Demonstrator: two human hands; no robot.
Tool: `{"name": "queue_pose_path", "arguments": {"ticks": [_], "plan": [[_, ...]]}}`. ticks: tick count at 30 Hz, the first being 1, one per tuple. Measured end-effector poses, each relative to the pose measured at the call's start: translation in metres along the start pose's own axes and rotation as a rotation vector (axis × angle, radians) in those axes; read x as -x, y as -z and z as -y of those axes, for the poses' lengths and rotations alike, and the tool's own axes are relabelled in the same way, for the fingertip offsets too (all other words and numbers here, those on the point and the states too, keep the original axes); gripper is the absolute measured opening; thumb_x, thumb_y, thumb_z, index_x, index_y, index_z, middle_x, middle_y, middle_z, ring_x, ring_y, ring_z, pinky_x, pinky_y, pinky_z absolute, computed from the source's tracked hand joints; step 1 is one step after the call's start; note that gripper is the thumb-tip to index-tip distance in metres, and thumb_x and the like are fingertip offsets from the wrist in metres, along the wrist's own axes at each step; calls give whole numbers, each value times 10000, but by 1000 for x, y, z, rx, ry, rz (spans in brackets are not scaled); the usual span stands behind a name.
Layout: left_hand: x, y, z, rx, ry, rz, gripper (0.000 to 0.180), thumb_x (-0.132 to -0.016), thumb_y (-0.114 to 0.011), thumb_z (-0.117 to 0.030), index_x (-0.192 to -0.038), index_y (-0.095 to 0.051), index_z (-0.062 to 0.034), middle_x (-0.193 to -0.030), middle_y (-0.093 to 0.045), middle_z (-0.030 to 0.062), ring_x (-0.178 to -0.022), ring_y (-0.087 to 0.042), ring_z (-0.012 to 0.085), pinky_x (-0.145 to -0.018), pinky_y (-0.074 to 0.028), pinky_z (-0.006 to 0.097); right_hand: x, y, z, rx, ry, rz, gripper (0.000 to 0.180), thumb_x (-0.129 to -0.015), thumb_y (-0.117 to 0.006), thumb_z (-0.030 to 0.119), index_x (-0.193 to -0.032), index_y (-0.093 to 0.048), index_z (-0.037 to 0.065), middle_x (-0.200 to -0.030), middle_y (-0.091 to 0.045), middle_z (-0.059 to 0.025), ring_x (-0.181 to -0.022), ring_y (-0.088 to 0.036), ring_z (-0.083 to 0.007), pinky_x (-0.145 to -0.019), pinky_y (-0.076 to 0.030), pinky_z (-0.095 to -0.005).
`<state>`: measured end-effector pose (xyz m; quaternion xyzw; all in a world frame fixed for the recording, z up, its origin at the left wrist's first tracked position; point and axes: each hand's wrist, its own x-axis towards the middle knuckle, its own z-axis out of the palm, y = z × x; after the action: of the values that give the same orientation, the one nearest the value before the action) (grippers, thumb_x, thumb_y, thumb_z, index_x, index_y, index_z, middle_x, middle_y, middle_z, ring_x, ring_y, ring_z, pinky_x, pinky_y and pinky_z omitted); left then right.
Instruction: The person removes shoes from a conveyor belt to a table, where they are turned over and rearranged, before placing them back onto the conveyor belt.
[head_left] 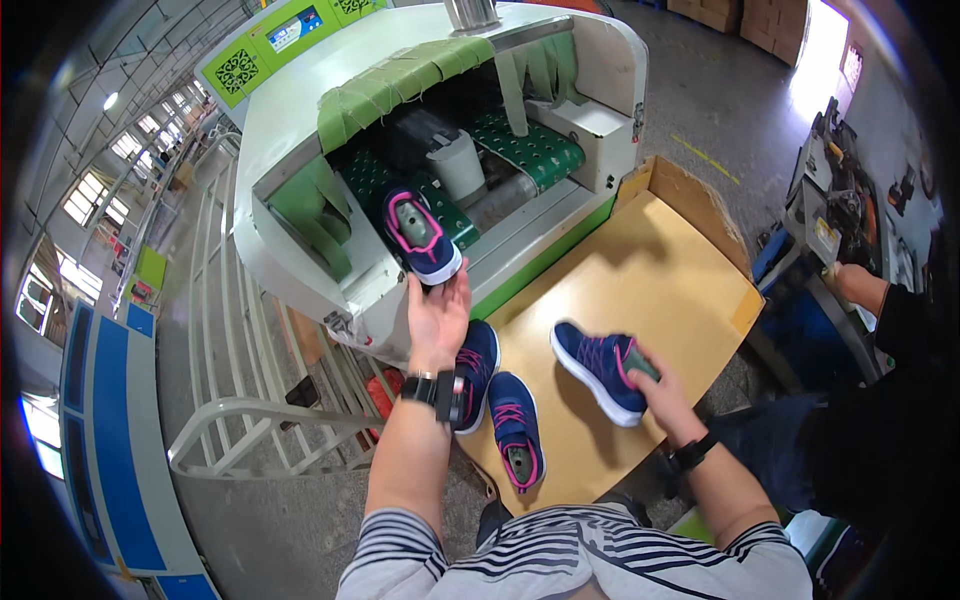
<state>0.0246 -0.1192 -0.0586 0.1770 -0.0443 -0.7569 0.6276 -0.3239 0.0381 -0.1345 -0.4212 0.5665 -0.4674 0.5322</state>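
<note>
The white conveyor machine (290, 130) fills the space ahead of me, with green fabric hanging at its mouth and perforated dark green belts (535, 155) running inside. To my left stands a pale metal rack (215, 300) made of long tubes. In front of me lies a tan tabletop (650, 270), its right end against the machine edged by a cardboard wall (695, 205). A co-worker in dark clothes (850, 430) is close by on my right.

I have four navy sneakers with pink trim and white soles around me. One sneaker (426, 257) is at the machine's mouth, toe pointing inward; whether its sole meets the belt I can't quite tell. Another sneaker (595, 372) is over the middle of the tabletop, toe away from me. A laced pair (515, 425) stands side by side at the tabletop's left edge, partly behind my left wrist.

My left hand (438, 315), palm up, supports the first sneaker by its heel. My right hand (660, 395) grips the second at its collar, beside the grey-green last (640, 362) inside. A black band (692, 452) circles my right wrist.
</note>
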Motion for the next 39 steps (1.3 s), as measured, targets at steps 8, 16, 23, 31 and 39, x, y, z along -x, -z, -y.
{"name": "queue_pose_path", "arguments": {"ticks": [8, 16, 23, 31, 39], "plan": [[141, 46, 12, -2092, -198, -4, 369, -887, -658, -208, -1208, -602, -34, -1116, -660, 116, -1052, -606, 276, -910, -464, 385, -188, -77, 222, 448, 840, -89, 637, -880, -662, 167, -1447, -395, 52, -1283, -586, -205, -1214, -560, -316, -1038, -419, -380], [189, 76, 17, -2412, -453, -195, 552, -770, -728, -196, -1269, -549, -43, -1302, -516, 187, -1224, -471, 384, -1012, -389, 469, -329, -119, 176, 903, 823, -299, 842, -854, -656, 179, -1538, -174, 89, -1541, -111, -351, -1321, -372, -513, -1080, -379, -487], [171, 131, -12, -2197, -327, -331, 767, -777, -765, -372, -1375, -466, 4, -1403, -462, 260, -1330, -415, 413, -1104, -343, 465, -106, -104, 1, 807, 440, 571, 853, -791, -764, 406, -1488, -367, 116, -1566, -166, -281, -1450, -185, -448, -1173, -220, -500], [110, 133, 16, -1791, -42, -227, 970, -727, -837, -264, -1468, -262, -17, -1310, -532, 266, -1236, -533, 322, -1053, -408, 378, 62, -169, -43, 493, 248, 586, 979, -727, -795, 267, -1522, -246, 102, -1532, -136, -356, -1436, -173, -495, -1159, -247, -494], [177, 126, 44, -1803, 61, -280, 966, -695, -819, -264, -1426, -237, -20, -1198, -571, 250, -1094, -602, 331, -933, -486, 391, 63, -80, -27, 84, -79, 366, 694, -723, -654, 57, -1380, -431, 43, -1313, -507, -233, -1266, -485, -377, -1080, -378, -375]]}}
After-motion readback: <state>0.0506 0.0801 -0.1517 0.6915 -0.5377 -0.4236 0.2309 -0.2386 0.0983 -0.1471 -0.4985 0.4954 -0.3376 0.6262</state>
